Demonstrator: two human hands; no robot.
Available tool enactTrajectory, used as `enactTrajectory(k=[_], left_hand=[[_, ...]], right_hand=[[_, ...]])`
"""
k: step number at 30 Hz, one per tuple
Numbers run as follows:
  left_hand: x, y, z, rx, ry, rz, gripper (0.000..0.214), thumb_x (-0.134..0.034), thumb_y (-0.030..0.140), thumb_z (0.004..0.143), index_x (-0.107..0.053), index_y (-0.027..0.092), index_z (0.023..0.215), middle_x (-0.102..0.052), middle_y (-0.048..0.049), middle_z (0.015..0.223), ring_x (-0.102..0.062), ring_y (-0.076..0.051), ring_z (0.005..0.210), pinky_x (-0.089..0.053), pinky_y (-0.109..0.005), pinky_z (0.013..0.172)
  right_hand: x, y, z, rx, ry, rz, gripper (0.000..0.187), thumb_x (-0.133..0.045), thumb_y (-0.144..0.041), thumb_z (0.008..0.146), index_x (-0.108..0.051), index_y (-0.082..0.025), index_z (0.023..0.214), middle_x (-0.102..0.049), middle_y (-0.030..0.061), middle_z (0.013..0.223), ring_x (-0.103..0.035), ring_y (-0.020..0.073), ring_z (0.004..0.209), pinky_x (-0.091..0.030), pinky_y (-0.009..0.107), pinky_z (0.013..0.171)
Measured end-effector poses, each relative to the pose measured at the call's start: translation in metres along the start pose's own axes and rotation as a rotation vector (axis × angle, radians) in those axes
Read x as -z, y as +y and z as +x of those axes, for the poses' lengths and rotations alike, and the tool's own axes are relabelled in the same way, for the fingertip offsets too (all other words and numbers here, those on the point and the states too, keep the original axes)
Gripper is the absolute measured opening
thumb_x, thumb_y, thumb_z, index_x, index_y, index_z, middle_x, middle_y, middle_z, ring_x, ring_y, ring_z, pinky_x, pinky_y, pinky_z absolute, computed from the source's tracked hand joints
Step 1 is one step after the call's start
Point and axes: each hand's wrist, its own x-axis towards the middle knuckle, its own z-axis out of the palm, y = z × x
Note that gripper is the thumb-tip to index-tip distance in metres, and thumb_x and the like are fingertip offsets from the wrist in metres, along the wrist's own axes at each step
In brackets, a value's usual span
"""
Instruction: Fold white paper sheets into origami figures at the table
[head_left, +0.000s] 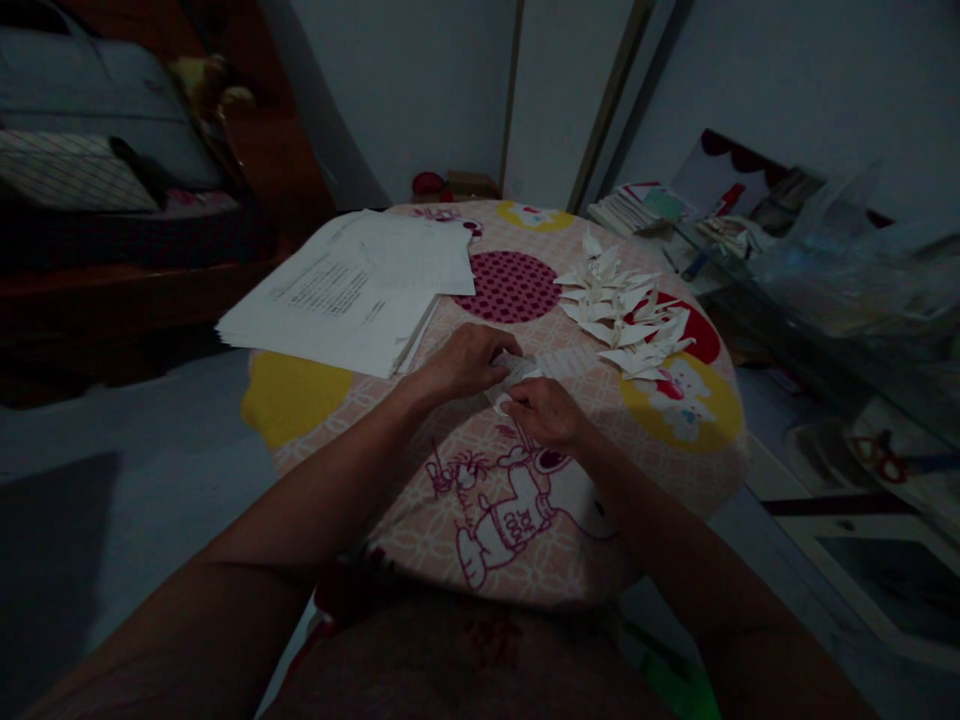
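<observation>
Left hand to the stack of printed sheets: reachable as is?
Probably yes. The stack of printed sheets lies close by, ahead and to the left of the left hand, with nothing visible blocking. But that hand seems occupied with the small paper, so it may need to let go first.

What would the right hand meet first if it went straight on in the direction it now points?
First the small piece of paper at the fingertips of the right hand; just beyond, the left hand or its wrist seems to lie in line, though depth is hard to judge.
</observation>
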Motion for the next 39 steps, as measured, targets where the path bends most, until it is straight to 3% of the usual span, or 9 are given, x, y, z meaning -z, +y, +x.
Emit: enactTrajectory(k=[5,10,14,20,28,34,39], left_hand=[[-0.001,-0.004,0.001,0.007,0.003,0.010,0.033,-0.066,0.011,0.072,-0.077,0.018,0.102,-0.068,-0.0022,0.073,-0.058,-0.016,0.070,-0.042,-0.029,0.073],[-0.001,-0.008,0.003,0.032,0.001,0.005,0.036,-0.067,0.010,0.070,-0.078,0.015,0.104,-0.071,-0.0052,0.080,-0.062,-0.019,0.077,-0.044,-0.031,0.078],[0.000,-0.014,0.007,0.037,0.010,-0.032,0.033,-0.068,0.009,0.068,-0.078,0.016,0.099,-0.070,-0.0025,0.078,-0.061,-0.017,0.076,-0.044,-0.028,0.075],[0.004,-0.030,0.010,0.035,-0.053,-0.268,0.018,-0.068,0.012,0.071,-0.074,0.012,0.089,-0.069,-0.0016,0.076,-0.059,-0.012,0.070,-0.043,-0.024,0.066],[0.002,-0.040,0.013,0.031,-0.058,-0.374,0.010,-0.070,0.013,0.073,-0.071,0.011,0.082,-0.064,-0.0001,0.068,-0.054,-0.009,0.063,-0.040,-0.021,0.059],[0.000,-0.045,0.015,0.092,-0.098,-0.379,0.008,-0.072,0.015,0.072,-0.070,0.012,0.080,-0.064,0.0001,0.065,-0.055,-0.010,0.060,-0.040,-0.023,0.057],[-0.001,-0.049,0.016,0.082,-0.091,-0.359,0.008,-0.072,0.016,0.072,-0.072,0.013,0.080,-0.067,-0.0015,0.069,-0.056,-0.011,0.062,-0.041,-0.024,0.060]], right_hand=[[-0.001,0.004,-0.002,-0.088,0.072,0.076,0.016,-0.057,-0.019,0.081,-0.065,-0.016,0.068,-0.057,-0.0007,0.061,-0.048,0.0129,0.060,-0.031,0.027,0.061],[-0.004,0.006,-0.011,-0.119,0.143,0.028,0.018,-0.056,-0.020,0.082,-0.071,-0.015,0.074,-0.064,0.0034,0.065,-0.055,0.0162,0.063,-0.035,0.028,0.062],[-0.007,0.005,-0.017,-0.159,0.180,-0.013,0.020,-0.057,-0.019,0.082,-0.075,-0.015,0.090,-0.071,0.0060,0.076,-0.062,0.0190,0.071,-0.040,0.029,0.067],[-0.012,0.002,-0.021,-0.159,0.170,-0.194,0.028,-0.053,-0.015,0.086,-0.074,-0.014,0.104,-0.074,0.0101,0.100,-0.065,0.0228,0.091,-0.046,0.031,0.081],[-0.023,-0.007,-0.029,-0.120,0.153,-0.540,0.037,-0.045,-0.019,0.101,-0.061,-0.020,0.134,-0.067,0.0125,0.109,-0.058,0.0254,0.099,-0.046,0.033,0.079],[-0.028,-0.011,-0.032,-0.038,0.144,-0.692,0.025,-0.048,-0.014,0.100,-0.067,-0.016,0.116,-0.065,0.0148,0.114,-0.054,0.0268,0.102,-0.045,0.035,0.078],[-0.032,-0.012,-0.033,0.082,0.162,-0.739,0.015,-0.053,-0.016,0.099,-0.067,-0.013,0.100,-0.063,0.0154,0.103,-0.051,0.0281,0.099,-0.044,0.040,0.086]])
